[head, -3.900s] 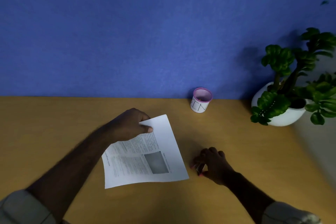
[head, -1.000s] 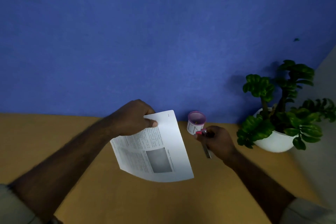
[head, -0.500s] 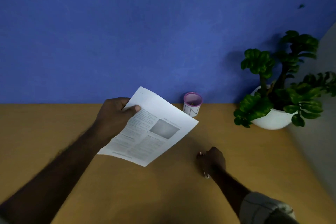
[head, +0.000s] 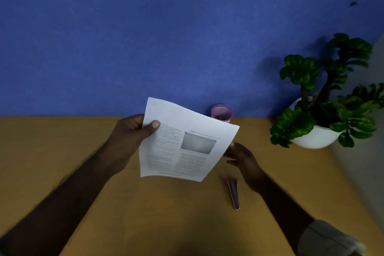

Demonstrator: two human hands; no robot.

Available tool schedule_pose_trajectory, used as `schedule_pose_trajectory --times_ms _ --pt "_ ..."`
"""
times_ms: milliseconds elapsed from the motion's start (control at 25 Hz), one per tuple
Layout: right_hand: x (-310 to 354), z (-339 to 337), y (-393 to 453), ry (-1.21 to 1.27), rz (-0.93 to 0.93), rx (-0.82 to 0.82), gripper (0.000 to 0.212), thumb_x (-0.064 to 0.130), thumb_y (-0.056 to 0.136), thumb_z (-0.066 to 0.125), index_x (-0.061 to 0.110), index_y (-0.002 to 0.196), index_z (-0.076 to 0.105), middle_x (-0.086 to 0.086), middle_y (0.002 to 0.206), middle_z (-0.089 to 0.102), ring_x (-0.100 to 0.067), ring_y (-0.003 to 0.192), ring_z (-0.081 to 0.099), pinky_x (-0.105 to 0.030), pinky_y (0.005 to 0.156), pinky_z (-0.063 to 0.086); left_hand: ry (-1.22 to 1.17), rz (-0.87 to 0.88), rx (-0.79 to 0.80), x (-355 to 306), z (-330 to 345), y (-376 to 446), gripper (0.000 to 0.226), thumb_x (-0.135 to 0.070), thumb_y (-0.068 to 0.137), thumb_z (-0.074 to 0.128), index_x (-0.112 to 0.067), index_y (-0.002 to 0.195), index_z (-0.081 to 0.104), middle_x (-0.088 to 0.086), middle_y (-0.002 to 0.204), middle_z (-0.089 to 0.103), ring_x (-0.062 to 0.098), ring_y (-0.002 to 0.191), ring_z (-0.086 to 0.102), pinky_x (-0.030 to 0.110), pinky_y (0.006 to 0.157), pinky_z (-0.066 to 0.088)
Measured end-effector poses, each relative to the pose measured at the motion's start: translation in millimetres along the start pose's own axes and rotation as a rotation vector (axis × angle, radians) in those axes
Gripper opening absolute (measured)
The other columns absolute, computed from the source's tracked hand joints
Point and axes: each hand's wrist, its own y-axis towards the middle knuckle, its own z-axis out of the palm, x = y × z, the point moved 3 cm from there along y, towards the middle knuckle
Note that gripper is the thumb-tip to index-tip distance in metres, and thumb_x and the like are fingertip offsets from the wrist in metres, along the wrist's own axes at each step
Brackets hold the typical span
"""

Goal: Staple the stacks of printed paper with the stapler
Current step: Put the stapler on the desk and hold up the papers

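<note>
A stack of printed paper (head: 187, 141), white with text and a grey picture, is lifted off the wooden table (head: 62, 151). My left hand (head: 131, 133) grips its upper left edge, thumb on top. My right hand (head: 243, 158) is at the stack's right edge with its fingers spread; whether it touches the paper is hard to tell. A small stapler (head: 233, 193), metal with a pink end, lies flat on the table just left of my right wrist, free of both hands.
A small pink-rimmed cup (head: 222, 112) stands at the table's back edge against the blue wall. A leafy plant in a white pot (head: 318, 135) stands at the right. A grey surface borders the table on the far right.
My right hand let go of the stapler on the table and moved up to the paper's right edge. My left hand turned the stack more upright.
</note>
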Motion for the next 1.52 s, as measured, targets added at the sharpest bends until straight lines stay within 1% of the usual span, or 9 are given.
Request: schedule_pose_trajectory --times_ms 120,240,560,720,920,1040,1240,1400,1520 --pt "32.3 24.1 -9.6 0.161 -0.183 0.360 0.059 0.055 0.098 0.039 0.014 0.138 0.050 -0.014 0.134 0.060 -0.036 0.123 0.056 -0.049 0.100 0.048 -0.121 -0.037 0.038 6.2 -3.5 11.6 0.034 -0.025 0.089 0.063 -0.009 0.118 0.071 0.007 0.119 0.075 0.025 0.109 0.071 0.040 0.091 0.054" --pt "34.6 40.0 -12.9 0.312 -0.122 0.431 0.057 0.047 0.100 0.041 0.007 0.139 0.048 -0.021 0.136 0.056 -0.040 0.126 0.053 -0.051 0.102 0.046 -0.220 -0.091 -0.037 17.2 -11.2 28.3 0.031 -0.023 0.091 0.064 -0.009 0.117 0.072 0.007 0.119 0.075 0.025 0.110 0.071 0.040 0.094 0.052" --pt "10.2 57.0 0.5 0.203 -0.016 0.111 0.025 0.004 0.093 0.059 0.006 0.117 0.066 -0.010 0.115 0.072 -0.031 0.104 0.069 -0.051 0.091 0.055 -0.471 -0.213 -0.009 68.3 -15.0 58.1 0.030 -0.026 0.093 0.064 -0.009 0.115 0.073 0.010 0.123 0.073 0.028 0.111 0.071 0.035 0.081 0.060" --pt "-5.0 65.2 17.5 0.221 0.065 0.040 0.023 0.001 0.093 0.058 0.007 0.113 0.068 -0.010 0.111 0.074 -0.029 0.099 0.071 -0.046 0.085 0.058 -0.253 -0.415 -0.004 124.8 -10.0 48.3 0.029 -0.023 0.095 0.064 -0.003 0.113 0.072 0.017 0.114 0.075 0.033 0.098 0.074 0.040 0.076 0.059" --pt "-26.4 79.5 48.3 0.080 0.228 -0.016 0.022 -0.001 0.090 0.060 0.018 0.097 0.070 -0.006 0.105 0.075 -0.018 0.086 0.073 -0.031 0.071 0.059 -0.178 -0.603 -0.254 178.3 -8.2 39.8 0.022 0.004 0.096 0.055 0.006 0.113 0.068 0.022 0.103 0.074 0.040 0.089 0.071 0.044 0.075 0.057" --pt "-35.6 86.4 69.5 -0.039 0.311 -0.089 0.025 0.001 0.086 0.065 0.010 0.109 0.061 -0.009 0.110 0.071 -0.020 0.086 0.069 -0.030 0.065 0.057 -0.171 -0.611 -0.327 186.9 -2.5 56.6 0.028 0.009 0.092 0.052 0.008 0.116 0.067 0.028 0.107 0.070 0.045 0.096 0.068 0.054 0.087 0.056" --pt "-43.3 92.3 96.0 -0.242 0.354 -0.186 0.050 -0.004 0.080 0.062 0.009 0.126 0.048 -0.011 0.116 0.064 -0.025 0.096 0.063 -0.038 0.076 0.058 -0.041 -0.651 -0.432 205.0 2.3 83.2 0.028 0.006 0.092 0.054 0.003 0.114 0.071 0.013 0.089 0.069 0.028 0.074 0.064 0.036 0.076 0.051" --pt "-45.9 95.0 107.2 -0.243 0.320 -0.173 0.060 -0.003 0.080 0.066 0.012 0.133 0.043 -0.003 0.106 0.063 -0.018 0.087 0.062 -0.020 0.056 0.051 0.057 -0.616 -0.468 209.2 -0.2 99.4 0.027 0.002 0.089 0.060 -0.003 0.112 0.073 0.013 0.097 0.073 0.030 0.078 0.068 0.034 0.076 0.054" --pt "-50.1 101.5 111.9 -0.240 0.321 -0.140 0.065 0.001 0.080 0.070 0.015 0.136 0.040 -0.005 0.110 0.065 -0.021 0.090 0.066 -0.019 0.054 0.052 0.136 -0.619 -0.502 213.4 -8.2 110.0 0.025 -0.002 0.088 0.064 -0.008 0.110 0.075 0.010 0.098 0.075 0.031 0.083 0.071 0.036 0.078 0.058"
